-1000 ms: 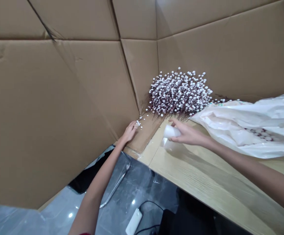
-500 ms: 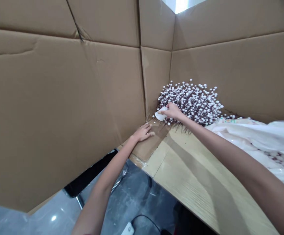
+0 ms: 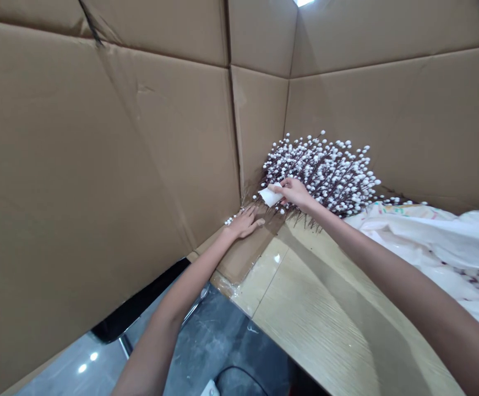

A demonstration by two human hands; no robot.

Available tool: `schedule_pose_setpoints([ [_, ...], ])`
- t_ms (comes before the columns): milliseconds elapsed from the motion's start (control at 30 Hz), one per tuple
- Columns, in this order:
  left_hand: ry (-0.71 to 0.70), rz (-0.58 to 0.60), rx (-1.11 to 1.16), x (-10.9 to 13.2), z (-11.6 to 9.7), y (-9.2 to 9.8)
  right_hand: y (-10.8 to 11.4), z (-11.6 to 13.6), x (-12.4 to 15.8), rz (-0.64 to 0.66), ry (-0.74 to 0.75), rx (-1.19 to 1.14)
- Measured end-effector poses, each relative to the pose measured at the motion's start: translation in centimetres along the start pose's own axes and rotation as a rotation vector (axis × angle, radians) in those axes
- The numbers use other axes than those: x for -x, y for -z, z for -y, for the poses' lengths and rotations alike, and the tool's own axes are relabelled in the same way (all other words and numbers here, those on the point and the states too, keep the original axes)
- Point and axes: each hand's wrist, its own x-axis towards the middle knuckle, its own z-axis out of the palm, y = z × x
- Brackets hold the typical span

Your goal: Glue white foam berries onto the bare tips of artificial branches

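Note:
My right hand point(image 3: 295, 193) pinches a small white sheet point(image 3: 271, 196), thin like paper or tissue, between thumb and fingers. Right behind it lies a dense bunch of white-berry stems point(image 3: 324, 171), with brown twigs and many white beads. My left hand point(image 3: 243, 223) rests palm down on a flat cardboard piece point(image 3: 239, 257), fingers stretched out. Several loose white berries point(image 3: 229, 220) lie beside its fingers, against the cardboard wall. The fingertips of the left hand reach near the lower edge of the sheet, apart from it.
Tall cardboard walls point(image 3: 148, 148) stand at the left and back, meeting in a corner behind the stems. A white plastic bag point(image 3: 437, 234) lies on the wooden table point(image 3: 317, 308) at right. Below the table edge are a dark chair point(image 3: 140, 302) and a cable point(image 3: 239, 369).
My left hand has slid slightly forward along the cardboard, and more loose berries show beside it. The white sheet in my right hand has turned and now looks squarer. The view has shifted slightly.

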Motion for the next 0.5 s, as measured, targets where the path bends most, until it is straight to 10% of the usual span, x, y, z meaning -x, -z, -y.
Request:
schedule_pose_setpoints([
  [500,0.017,-0.055,-0.1,-0.7,-1.1,0.6,-0.1,-1.8,-0.6,0.017,-0.034,-0.088],
])
